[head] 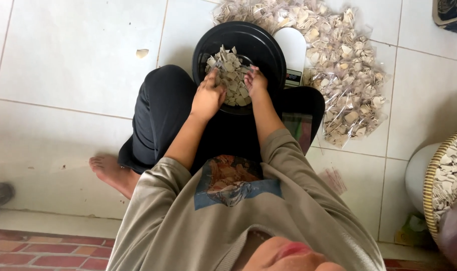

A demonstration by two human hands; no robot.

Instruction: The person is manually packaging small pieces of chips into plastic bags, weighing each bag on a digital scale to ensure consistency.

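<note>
On the tiled floor (63, 75), in front of the seated person's crossed legs, sits a round black bowl (248, 37) holding a clear bag of pale chips (229, 75). Both hands are inside the bowl, on top of that bag. Left hand (208, 96) lies on the bag's near-left side, fingers curled down into the chips; right hand (256, 81) is at the bag's right edge, fingers bent and seemingly pinching the plastic, though the actual grip is too small to resolve. Can't tell whether either hand actually holds anything or just rests on it. The bag lies straight ahead of the hands, no clear long axis, roughly a rounded heap; both hands are equally near and touching it. Just behind the bowl's right rim a white scale (294, 50) shows, mostly covered by the bowl. A large pile of filled clear packets (343, 75) spreads from the top edge of the floor down the right side. A woven tray with more chips (451, 170) is cut off at the right edge.
</note>
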